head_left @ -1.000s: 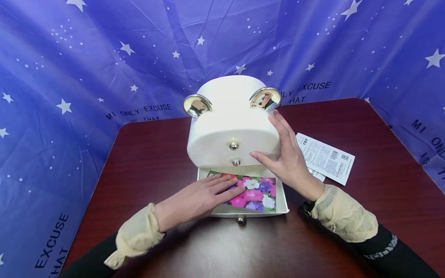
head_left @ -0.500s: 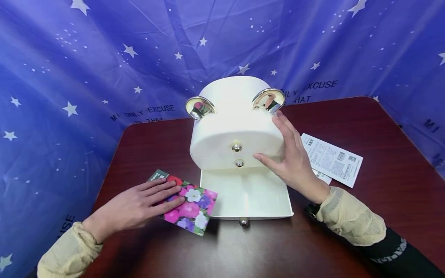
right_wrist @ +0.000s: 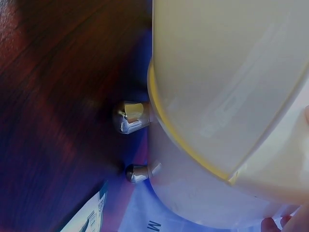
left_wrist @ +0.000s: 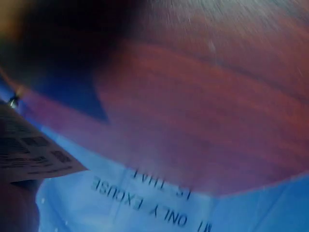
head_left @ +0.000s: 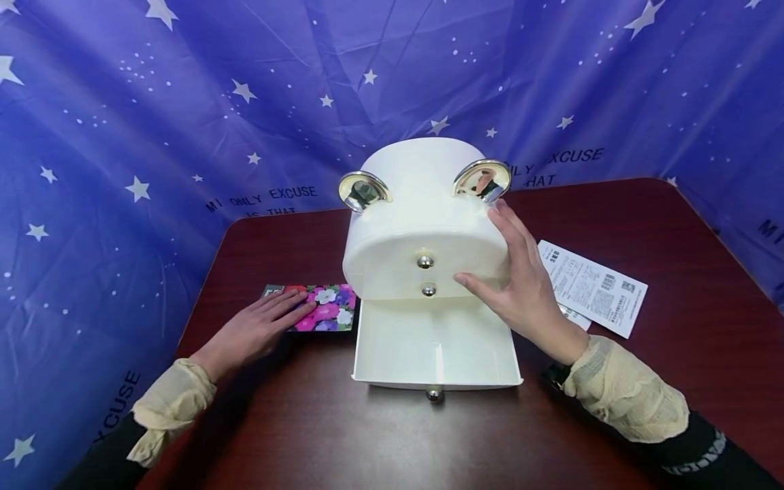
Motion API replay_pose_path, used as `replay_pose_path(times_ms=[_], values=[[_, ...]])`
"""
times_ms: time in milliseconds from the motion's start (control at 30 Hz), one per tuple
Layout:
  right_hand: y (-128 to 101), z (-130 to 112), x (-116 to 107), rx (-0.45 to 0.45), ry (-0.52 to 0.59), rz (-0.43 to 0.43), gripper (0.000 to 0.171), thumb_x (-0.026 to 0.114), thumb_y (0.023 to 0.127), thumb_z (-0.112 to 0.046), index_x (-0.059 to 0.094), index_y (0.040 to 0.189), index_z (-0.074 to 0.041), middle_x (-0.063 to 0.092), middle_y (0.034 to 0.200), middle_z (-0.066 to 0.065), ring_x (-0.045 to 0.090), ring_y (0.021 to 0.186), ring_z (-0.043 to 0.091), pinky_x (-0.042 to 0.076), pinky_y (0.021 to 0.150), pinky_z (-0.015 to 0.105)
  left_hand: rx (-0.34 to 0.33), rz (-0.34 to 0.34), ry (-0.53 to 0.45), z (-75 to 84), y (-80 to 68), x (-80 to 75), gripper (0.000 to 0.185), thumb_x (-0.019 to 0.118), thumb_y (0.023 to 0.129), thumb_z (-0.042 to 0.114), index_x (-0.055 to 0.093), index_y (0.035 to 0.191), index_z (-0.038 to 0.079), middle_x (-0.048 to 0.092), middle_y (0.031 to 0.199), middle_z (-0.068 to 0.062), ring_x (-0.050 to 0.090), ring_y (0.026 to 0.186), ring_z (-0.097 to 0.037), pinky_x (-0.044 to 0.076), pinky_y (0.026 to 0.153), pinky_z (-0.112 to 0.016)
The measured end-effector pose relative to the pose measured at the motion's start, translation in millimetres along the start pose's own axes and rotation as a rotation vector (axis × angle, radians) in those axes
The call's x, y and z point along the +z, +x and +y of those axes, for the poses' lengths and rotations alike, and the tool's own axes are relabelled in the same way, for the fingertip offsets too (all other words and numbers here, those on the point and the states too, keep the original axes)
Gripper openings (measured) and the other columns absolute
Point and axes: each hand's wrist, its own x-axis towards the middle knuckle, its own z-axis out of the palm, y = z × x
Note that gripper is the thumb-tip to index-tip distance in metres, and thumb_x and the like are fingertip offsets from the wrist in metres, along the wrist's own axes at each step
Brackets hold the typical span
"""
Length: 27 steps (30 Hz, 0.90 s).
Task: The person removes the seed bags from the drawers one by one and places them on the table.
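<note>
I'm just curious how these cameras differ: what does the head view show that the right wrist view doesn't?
Only the head view shows both hands: the left hand rests flat on a flower picture card, the right hand presses the white drawer box, whose bottom drawer stands pulled out.

Only the right wrist view shows the box's underside and its metal feet close up.

Both share the box, the dark red table and the blue starry cloth.
</note>
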Motion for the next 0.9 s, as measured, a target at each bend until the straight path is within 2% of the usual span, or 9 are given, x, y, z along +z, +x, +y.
replay_pose_path(times_ms=[67,133,233,300,467,633,767,867,900], values=[[-0.3,-0.2,0.9,0.008,0.007,-0.003,0.105,0.09,0.069,-0.012,0.033,0.157,-0.017,0.03,0.169,0.006,0.032,0.156,0.03,0.037,0.117,0.056,-0.038,-0.072,-0.031,1.4,2.1,9.1,0.068,0.07,0.079,0.001,0.055,0.145,0.009,0.06,0.145,-0.018,0.058,0.134,-0.04,0.05,0.107,-0.055],[-0.4,-0.8,2.1,0.013,0.012,-0.01,0.105,0.09,0.069,-0.012,0.033,0.157,-0.017,0.03,0.169,0.006,0.032,0.156,0.03,0.037,0.116,0.056,-0.073,-0.15,-0.067,3.5,2.6,15.7,0.067,0.071,0.082,0.006,0.053,0.147,0.009,0.058,0.148,-0.018,0.052,0.139,-0.044,0.048,0.11,-0.058],[-0.3,-1.6,3.5,0.01,0.007,-0.015,0.105,0.09,0.069,-0.013,0.033,0.157,-0.017,0.03,0.169,0.006,0.032,0.156,0.031,0.038,0.115,0.057,-0.124,-0.229,-0.123,7.5,2.6,20.0,0.065,0.07,0.088,0.02,0.05,0.15,0.01,0.053,0.153,-0.017,0.044,0.145,-0.048,0.042,0.115,-0.061],[0.1,-1.9,3.9,0.003,-0.001,-0.01,0.105,0.09,0.069,-0.012,0.033,0.157,-0.016,0.03,0.169,0.007,0.033,0.155,0.031,0.038,0.115,0.057,-0.175,-0.24,-0.151,10.8,3.6,19.9,0.068,0.068,0.091,0.035,0.048,0.151,0.012,0.05,0.156,-0.016,0.04,0.148,-0.046,0.037,0.119,-0.06],[1.6,-1.2,3.6,-0.015,-0.003,-0.004,0.102,0.09,0.071,-0.017,0.034,0.157,-0.016,0.032,0.168,0.009,0.033,0.155,0.031,0.039,0.115,0.054,-0.293,-0.146,-0.275,26.7,12.9,14.6,0.097,0.07,0.08,0.064,0.04,0.156,0.011,0.043,0.161,-0.014,0.034,0.153,-0.041,0.029,0.124,-0.058],[-3.9,2.7,-5.4,0.034,0.033,-0.079,0.107,0.089,0.075,-0.029,0.026,0.16,-0.019,0.027,0.17,0.006,0.03,0.156,0.029,0.032,0.121,0.043,-0.302,-0.084,-0.484,57.3,30.5,12.7,0.129,0.068,0.068,0.083,0.021,0.162,0.009,0.027,0.168,-0.018,0.023,0.156,-0.042,0.024,0.124,-0.062],[-25.6,7.0,-22.9,0.16,0.045,-0.217,0.125,0.091,0.07,-0.027,0.01,0.164,-0.028,0.019,0.171,0.009,0.026,0.155,0.032,0.027,0.124,0.047,-0.306,-0.057,-0.604,75.2,46.0,16.9,0.144,0.078,0.061,0.079,0.005,0.165,0.011,0.012,0.173,-0.015,0.016,0.16,-0.038,0.022,0.125,-0.063],[-44.6,12.7,-34.0,0.204,0.051,-0.355,0.137,0.094,0.065,-0.027,0.0,0.165,-0.029,0.015,0.172,0.013,0.022,0.156,0.032,0.022,0.126,0.033,-0.308,-0.003,-0.662,78.9,55.1,21.0,0.154,0.091,0.054,0.064,-0.002,0.164,0.01,0.008,0.174,-0.014,0.017,0.16,-0.035,0.022,0.127,-0.059],[-50.0,14.9,-36.4,0.208,0.054,-0.404,0.141,0.095,0.063,-0.029,-0.004,0.165,-0.029,0.012,0.173,0.013,0.019,0.158,0.028,0.02,0.125,0.024,-0.312,0.016,-0.676,79.0,56.8,22.1,0.157,0.093,0.052,0.06,-0.004,0.164,0.009,0.007,0.174,-0.014,0.018,0.16,-0.035,0.023,0.127,-0.058]])
